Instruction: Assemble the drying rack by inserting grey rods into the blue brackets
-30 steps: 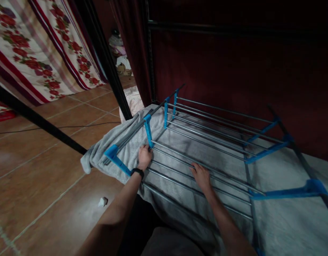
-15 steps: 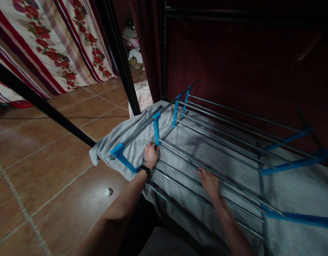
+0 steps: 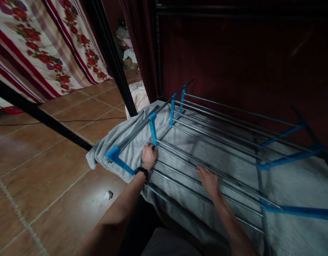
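Observation:
A metal rack (image 3: 219, 142) of grey rods and blue plastic connectors lies flat on a grey cloth (image 3: 126, 138) on the floor. My left hand (image 3: 148, 155), with a black band at the wrist, is closed round a rod end beside a blue connector (image 3: 152, 128) at the rack's left side. My right hand (image 3: 209, 180) rests on the rods near the rack's middle, its fingers curled over one of them.
Brown floor tiles (image 3: 46, 167) spread to the left, with a small white scrap (image 3: 108, 195) lying on them. Black poles (image 3: 110, 57) cross the left. A floral cloth (image 3: 41, 46) hangs at the back left, and a dark red fabric wall (image 3: 233, 60) stands behind the rack.
The view has swung a little; both hands have stayed at the same places on the rack.

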The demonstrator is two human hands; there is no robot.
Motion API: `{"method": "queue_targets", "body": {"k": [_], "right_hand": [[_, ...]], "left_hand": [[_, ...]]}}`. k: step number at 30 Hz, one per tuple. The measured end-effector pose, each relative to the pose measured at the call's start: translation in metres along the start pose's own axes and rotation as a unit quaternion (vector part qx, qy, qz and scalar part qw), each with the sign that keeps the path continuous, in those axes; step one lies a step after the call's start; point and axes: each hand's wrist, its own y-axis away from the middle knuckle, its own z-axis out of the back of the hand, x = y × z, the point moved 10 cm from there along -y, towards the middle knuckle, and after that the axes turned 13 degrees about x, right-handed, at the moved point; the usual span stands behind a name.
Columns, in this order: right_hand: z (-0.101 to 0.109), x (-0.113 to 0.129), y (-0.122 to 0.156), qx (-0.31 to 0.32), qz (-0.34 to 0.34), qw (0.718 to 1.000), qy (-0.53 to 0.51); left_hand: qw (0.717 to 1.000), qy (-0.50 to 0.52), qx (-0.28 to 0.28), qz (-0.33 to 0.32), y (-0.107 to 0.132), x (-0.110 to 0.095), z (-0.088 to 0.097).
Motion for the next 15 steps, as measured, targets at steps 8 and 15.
{"method": "queue_targets", "body": {"k": [8, 15], "right_hand": [[0.0021, 0.0024, 0.0018, -0.007, 0.025, 1.0, -0.009], [0.0005, 0.0012, 0.0002, 0.011, -0.002, 1.0, 0.0]], "left_hand": [[1.0, -0.017, 0.003, 0.002, 0.0014, -0.0012, 0.0005], [1.0, -0.025, 0.004, -0.003, 0.0012, -0.0019, 0.0017]]}}
